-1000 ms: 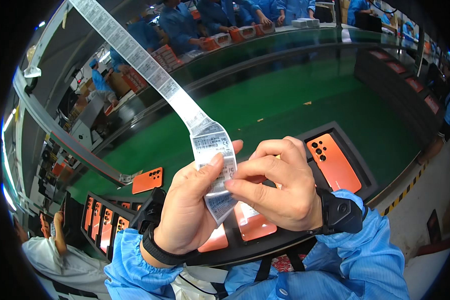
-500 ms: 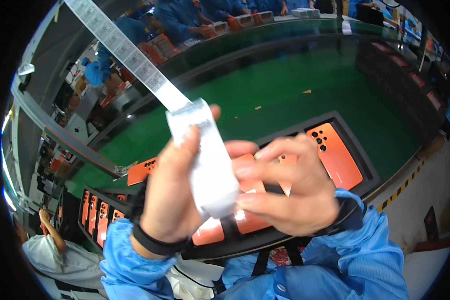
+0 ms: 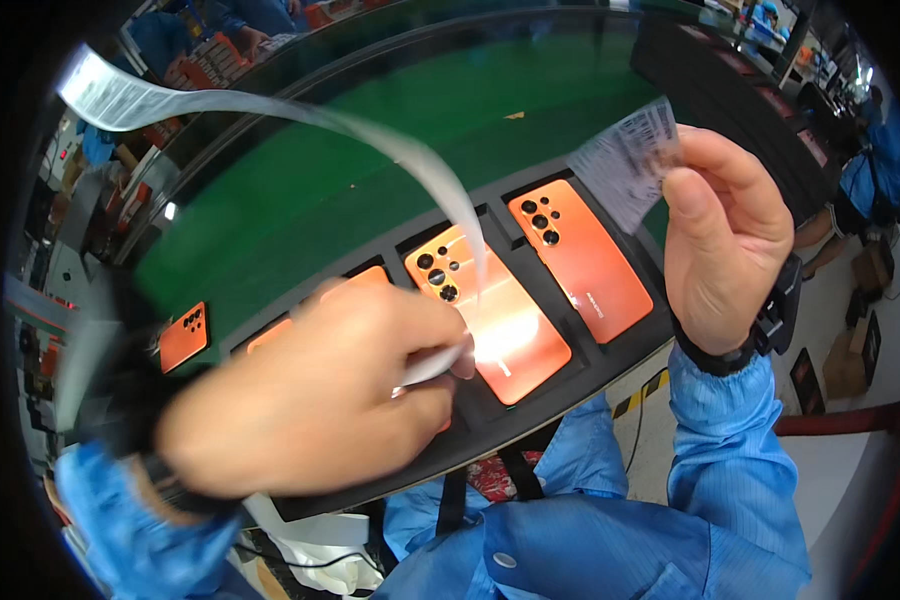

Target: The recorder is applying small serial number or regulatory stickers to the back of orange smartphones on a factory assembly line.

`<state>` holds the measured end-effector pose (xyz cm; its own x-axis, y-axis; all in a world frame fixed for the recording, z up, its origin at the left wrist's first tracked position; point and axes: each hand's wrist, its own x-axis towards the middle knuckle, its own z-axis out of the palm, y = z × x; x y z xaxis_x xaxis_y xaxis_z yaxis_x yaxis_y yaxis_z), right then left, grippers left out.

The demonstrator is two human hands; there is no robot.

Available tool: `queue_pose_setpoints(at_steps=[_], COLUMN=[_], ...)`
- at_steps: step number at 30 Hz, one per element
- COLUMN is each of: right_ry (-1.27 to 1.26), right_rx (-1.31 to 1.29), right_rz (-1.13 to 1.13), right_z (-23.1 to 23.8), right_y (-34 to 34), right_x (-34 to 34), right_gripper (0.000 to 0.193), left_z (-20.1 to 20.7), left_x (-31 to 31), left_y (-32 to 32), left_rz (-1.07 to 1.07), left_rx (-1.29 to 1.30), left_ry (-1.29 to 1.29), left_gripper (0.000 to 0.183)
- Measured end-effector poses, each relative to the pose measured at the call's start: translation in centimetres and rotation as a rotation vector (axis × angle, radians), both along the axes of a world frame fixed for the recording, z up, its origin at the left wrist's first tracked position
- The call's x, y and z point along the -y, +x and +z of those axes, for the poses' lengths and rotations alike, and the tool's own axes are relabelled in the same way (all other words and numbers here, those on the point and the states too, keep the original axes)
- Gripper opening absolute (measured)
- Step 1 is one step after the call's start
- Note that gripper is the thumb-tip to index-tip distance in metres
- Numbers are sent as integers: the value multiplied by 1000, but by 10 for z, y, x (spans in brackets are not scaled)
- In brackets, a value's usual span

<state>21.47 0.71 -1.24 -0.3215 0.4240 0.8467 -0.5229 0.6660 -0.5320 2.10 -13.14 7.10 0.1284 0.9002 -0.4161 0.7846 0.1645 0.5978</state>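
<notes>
My left hand [image 3: 320, 400], slightly blurred, is closed on a strip of labels [image 3: 430, 165] that arches up and away to the far left. It hovers over the left part of a black tray [image 3: 595, 372], hiding some orange phones in it. My right hand [image 3: 725, 240] pinches a thin printed film label [image 3: 625, 165] between thumb and fingers, raised above the tray's right end. Beneath it, an orange phone [image 3: 585, 265] lies back up in its slot. Beside that lies a shinier orange phone [image 3: 505, 335], close to my left fingers.
A green conveyor belt [image 3: 300, 190] runs behind the tray. Another orange phone [image 3: 183, 338] rests at far left. Stacked dark trays [image 3: 720, 110] stand at the far right. Co-workers in blue sit across the belt, near orange boxes [image 3: 215, 60].
My hands have parted: the left moved left and down with the strip, which now curves. My right hand rose to the right with a separate label. The view has shifted too.
</notes>
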Motion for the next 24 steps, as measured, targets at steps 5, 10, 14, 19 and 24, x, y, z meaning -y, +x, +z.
queue_pose_setpoints(at_steps=[5, 10, 14, 19, 24], right_ry=[-202, -290, -325, -419, -537], right_rx=[6, 106, 216, 301, 306], right_rz=[-90, -77, 0, 18, 45], right_z=[-15, -35, -45, -58, -57], right_y=[-7, -12, -29, -28, -28], right_x=[-5, -13, -11, -16, -16], right_gripper=[15, 12, 12, 13, 13], left_z=[-96, -121, -103, -101, -72], left_x=[-5, -7, -1, -1, -3], left_y=[4, 23, 28, 37, 47], left_rz=[-114, -137, -93, -120, 46], left_rx=[49, -33, -34, -47, -193], left_ry=[252, 205, 131, 172, 30], left_gripper=[17, 17, 14, 9, 17])
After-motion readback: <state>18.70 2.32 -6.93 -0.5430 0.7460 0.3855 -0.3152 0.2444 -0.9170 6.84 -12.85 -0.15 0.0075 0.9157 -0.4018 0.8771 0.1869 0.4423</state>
